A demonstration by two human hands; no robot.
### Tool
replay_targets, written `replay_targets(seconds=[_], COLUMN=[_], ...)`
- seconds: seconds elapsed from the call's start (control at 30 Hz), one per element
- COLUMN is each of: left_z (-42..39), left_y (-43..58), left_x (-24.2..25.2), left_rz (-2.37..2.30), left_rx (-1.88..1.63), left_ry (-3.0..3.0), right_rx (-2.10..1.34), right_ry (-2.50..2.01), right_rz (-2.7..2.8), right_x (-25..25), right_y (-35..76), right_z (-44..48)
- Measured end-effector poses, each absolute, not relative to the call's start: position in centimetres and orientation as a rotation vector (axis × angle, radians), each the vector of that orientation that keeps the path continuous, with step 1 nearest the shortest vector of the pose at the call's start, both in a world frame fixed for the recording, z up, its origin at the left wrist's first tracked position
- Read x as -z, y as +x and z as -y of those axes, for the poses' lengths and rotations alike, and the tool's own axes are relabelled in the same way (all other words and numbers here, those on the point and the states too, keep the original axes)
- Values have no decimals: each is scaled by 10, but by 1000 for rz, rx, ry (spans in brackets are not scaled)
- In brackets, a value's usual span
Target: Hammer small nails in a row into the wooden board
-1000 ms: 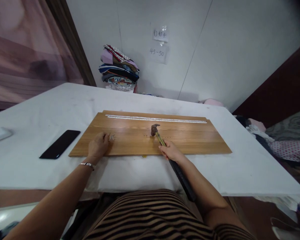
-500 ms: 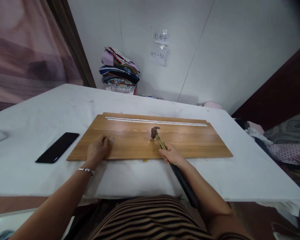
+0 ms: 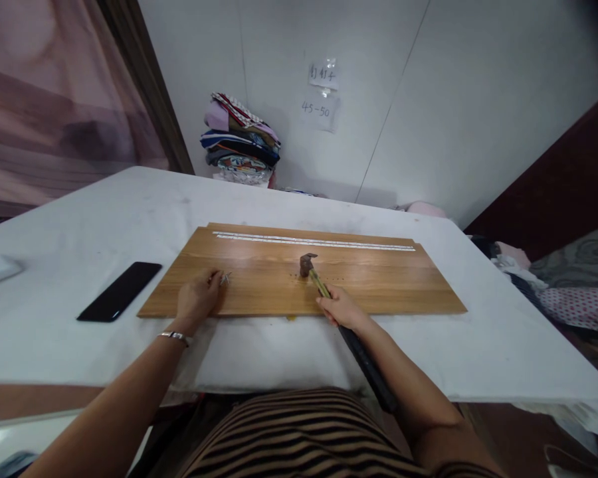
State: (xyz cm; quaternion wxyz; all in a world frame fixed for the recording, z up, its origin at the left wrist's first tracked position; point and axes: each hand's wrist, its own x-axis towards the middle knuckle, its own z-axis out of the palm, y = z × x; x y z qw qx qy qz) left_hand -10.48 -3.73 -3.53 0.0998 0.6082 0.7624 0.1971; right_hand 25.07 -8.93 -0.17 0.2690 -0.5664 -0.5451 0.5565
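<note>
A brown wooden board (image 3: 269,292) lies on the white-covered table. My right hand (image 3: 341,308) is wrapped round a hammer (image 3: 320,284), whose rusty head rests on or just above the board's middle, beside a row of small dark marks. My left hand (image 3: 199,295) is over the board's left part, fingers drawn together at a small pile of nails (image 3: 226,278). Whether a nail is between those fingers is too small to tell. Two white printed strips (image 3: 313,241) run along the board's far edge.
A black phone (image 3: 120,292) lies left of the board on the white tablecloth (image 3: 259,352). Folded cloth (image 3: 242,143) is stacked beyond the far edge, by the wall with two paper notes (image 3: 319,109). More fabric (image 3: 578,307) is at the right.
The view has shifted slightly. My left fingers have drawn closer together beside the nails, and the hammer in my right hand is almost unmoved.
</note>
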Motion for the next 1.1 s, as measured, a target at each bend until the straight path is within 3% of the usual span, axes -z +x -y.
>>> replay_targets(seconds=[1.1], left_z=[26], left_y=[-114], left_x=[53], left_rz=[-2087], left_rx=[-1006], left_ry=[1782], right_rx=[-1436], right_ry=[-1572], right_rz=[1405], right_x=[0], right_y=[267], right_z=[98])
